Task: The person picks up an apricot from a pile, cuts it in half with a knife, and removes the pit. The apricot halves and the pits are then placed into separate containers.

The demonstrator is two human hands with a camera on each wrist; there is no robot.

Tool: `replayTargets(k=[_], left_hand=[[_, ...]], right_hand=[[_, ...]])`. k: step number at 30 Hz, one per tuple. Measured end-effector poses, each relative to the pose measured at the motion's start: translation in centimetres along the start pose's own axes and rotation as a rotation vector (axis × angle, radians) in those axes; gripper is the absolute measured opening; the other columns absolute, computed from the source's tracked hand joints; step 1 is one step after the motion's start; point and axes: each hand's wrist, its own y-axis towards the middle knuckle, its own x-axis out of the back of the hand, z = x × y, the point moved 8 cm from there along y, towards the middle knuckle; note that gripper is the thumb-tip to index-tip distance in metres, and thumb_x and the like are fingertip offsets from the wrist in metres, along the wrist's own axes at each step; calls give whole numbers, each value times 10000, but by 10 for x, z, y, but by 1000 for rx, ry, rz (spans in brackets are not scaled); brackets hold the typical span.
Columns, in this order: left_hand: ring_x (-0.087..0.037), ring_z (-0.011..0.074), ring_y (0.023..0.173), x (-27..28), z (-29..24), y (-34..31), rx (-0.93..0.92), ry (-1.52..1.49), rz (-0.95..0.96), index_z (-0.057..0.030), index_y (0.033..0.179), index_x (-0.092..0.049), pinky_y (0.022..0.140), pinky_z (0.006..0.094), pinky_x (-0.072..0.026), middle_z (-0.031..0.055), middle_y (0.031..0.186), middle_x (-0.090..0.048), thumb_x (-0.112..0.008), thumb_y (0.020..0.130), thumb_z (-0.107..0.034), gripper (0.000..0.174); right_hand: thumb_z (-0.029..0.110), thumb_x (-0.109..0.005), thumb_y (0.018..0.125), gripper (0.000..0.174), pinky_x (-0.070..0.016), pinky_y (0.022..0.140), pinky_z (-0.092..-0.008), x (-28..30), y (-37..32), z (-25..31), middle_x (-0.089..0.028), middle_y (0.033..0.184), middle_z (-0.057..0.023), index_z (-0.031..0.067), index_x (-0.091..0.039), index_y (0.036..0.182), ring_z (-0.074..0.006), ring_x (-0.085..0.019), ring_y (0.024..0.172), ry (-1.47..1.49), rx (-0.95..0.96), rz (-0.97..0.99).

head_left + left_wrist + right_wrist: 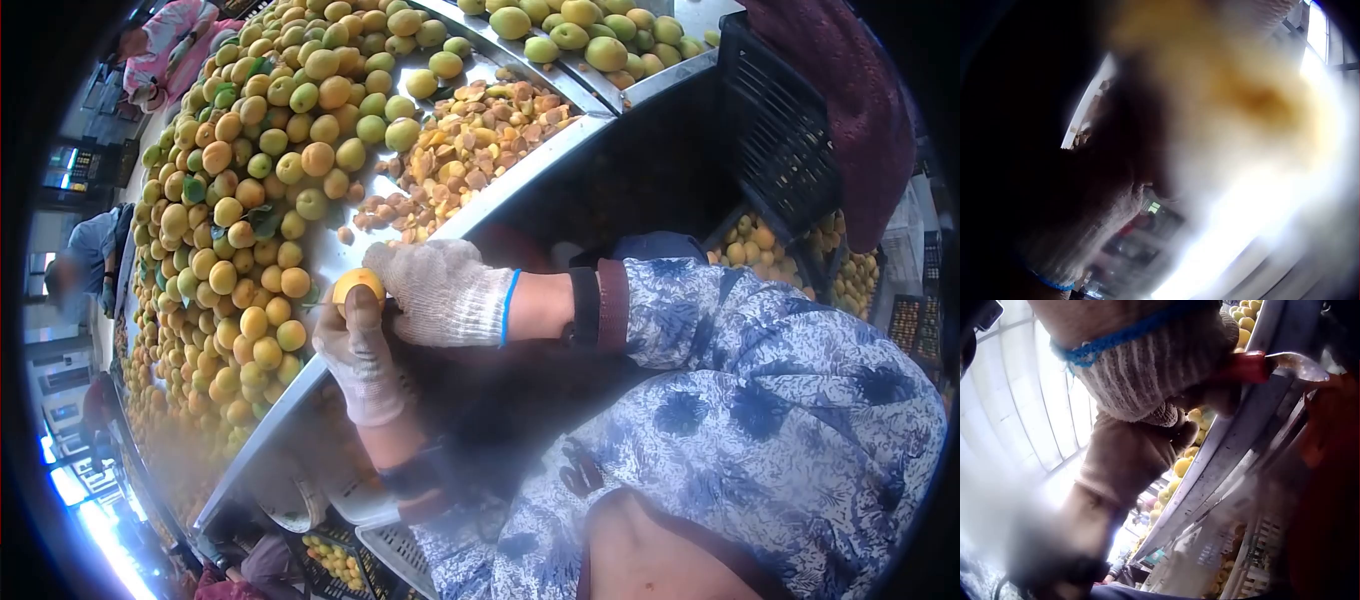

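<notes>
My left hand (358, 352), in a stained pale glove, pinches a yellow apricot (357, 284) with the thumb over it. Against the same apricot sits my right hand (440, 292), in a knitted whitish glove with a blue cuff edge. It grips a tool with a red handle (1250, 367) and a short, slightly curved metal end (1300, 365), seen in the right wrist view. Both hands meet over the edge of a metal table (520, 178). The left wrist view is mostly blurred, with a yellow smear close to the lens.
Whole apricots (235, 230) are heaped along the table. A pile of split apricot pieces (470, 140) lies in front of the hands. Greener fruit (600, 40) fills a section beyond a divider. Black crates (775, 120) stand at right; a white basket (400, 555) is below. Other people are at left.
</notes>
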Motion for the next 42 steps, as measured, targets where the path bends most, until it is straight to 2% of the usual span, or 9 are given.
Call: replayTargets(k=[9, 15, 19, 21, 24, 31, 37, 40, 42], left_hand=[[-544, 130, 732, -6, -21, -1, -280, 304, 27, 45, 931, -617, 678, 278, -437, 67, 794, -633, -601, 893, -425, 472], [-573, 167, 773, -11, -26, -7, -295, 314, -46, 60, 1034, -600, 732, 293, -459, 83, 851, -638, -572, 913, -318, 397], [-580, 182, 884, -15, -27, -7, -210, 135, -17, 58, 1178, -540, 791, 287, -465, 104, 966, -629, -549, 920, -310, 449], [-576, 184, 920, -17, -27, -6, -190, 78, 7, 55, 1215, -518, 807, 287, -466, 110, 1009, -622, -541, 922, -310, 469], [-580, 200, 978, -20, -18, -6, -26, -241, 19, 55, 1274, -467, 862, 317, -468, 126, 1099, -590, -536, 918, -313, 517], [-508, 238, 1095, -19, -15, -3, -44, -568, -36, 72, 1338, -406, 996, 363, -384, 171, 1152, -528, -455, 910, -186, 502], [-571, 201, 913, -9, -1, 2, 9, -570, -179, 50, 1266, -473, 811, 316, -485, 139, 1056, -562, -408, 951, -276, 457], [-527, 125, 649, -21, 9, -4, 235, -516, -152, 28, 1092, -559, 519, 220, -422, 97, 894, -582, -366, 972, -491, 566], [-521, 125, 636, -27, 6, -6, 278, -469, -123, 26, 1061, -575, 523, 214, -418, 92, 867, -578, -349, 961, -541, 619]], right_hand=[[227, -626, 727, 296, -527, 749, -430, -1, 11, -3, -664, 847, -227, -8, -650, 905, -371, -659, 837, 65, 131, 85], [237, -600, 746, 262, -518, 723, -418, -5, 23, -8, -664, 798, -225, 7, -677, 846, -363, -661, 802, 180, 208, 130], [246, -554, 799, 290, -509, 559, -372, -17, 23, -20, -646, 683, -182, -27, -653, 800, -285, -658, 636, 479, 40, 248], [211, -541, 808, 227, -420, 406, -318, -22, -2, -26, -566, 576, -103, 6, -616, 744, -208, -550, 460, 728, -402, 530], [171, -536, 805, 162, -316, 345, -266, -20, -12, -15, -471, 527, -39, 45, -572, 711, -137, -409, 375, 1151, -359, 495], [107, -543, 803, 112, -286, 341, -253, -34, -4, -13, -433, 517, -31, 22, -543, 730, -120, -378, 370, 1598, -461, 589], [111, -568, 853, 80, -236, 319, -241, -14, 13, -27, -411, 538, 6, 82, -527, 791, -89, -313, 340, 1291, -676, 235], [151, -597, 873, 147, -248, 295, -260, 26, 24, -36, -412, 506, 6, 80, -519, 771, -98, -335, 327, 1461, -547, -135], [216, -606, 899, 212, -275, 282, -278, 56, 27, -29, -405, 473, 11, 69, -530, 767, -109, -349, 314, 1647, -227, -248]])
